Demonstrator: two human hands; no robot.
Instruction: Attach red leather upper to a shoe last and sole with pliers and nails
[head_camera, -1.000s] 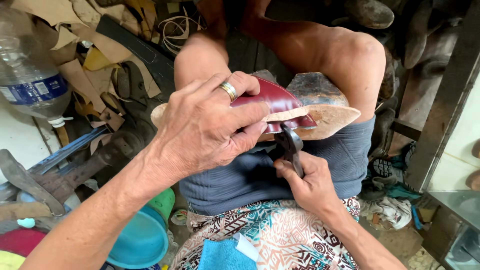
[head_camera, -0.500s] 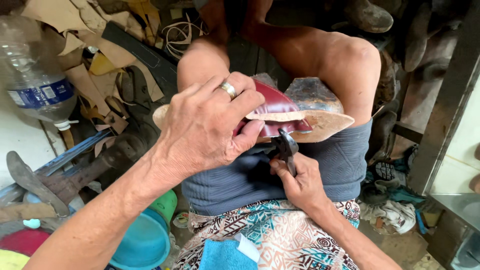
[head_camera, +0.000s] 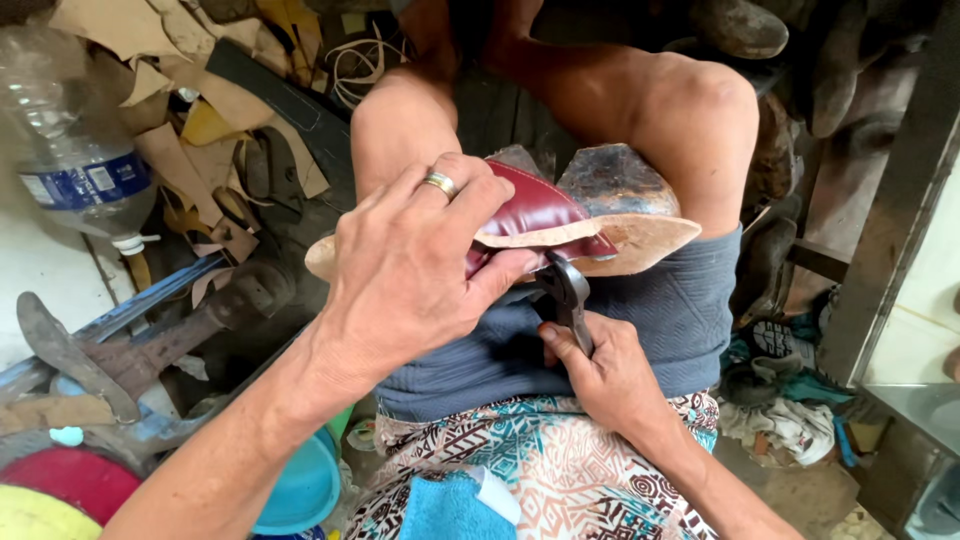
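1. The shoe (head_camera: 540, 215), dark red upper over a pale sole, lies sole-up on your lap between your knees.
2. Your left hand (head_camera: 415, 265) wraps over it, fingers (head_camera: 470, 195) clenched around the red leather, a ring on one.
3. Your right hand (head_camera: 605, 375) grips black pincers (head_camera: 568, 295) just beneath the shoe; their head meets the leather's edge.
4. Left of you: a plastic bottle (head_camera: 75, 150), leather scraps (head_camera: 190, 125), a blue bowl (head_camera: 300, 490).

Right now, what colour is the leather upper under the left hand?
Dark red, glossy leather upper, seen best in the head view, its only view.
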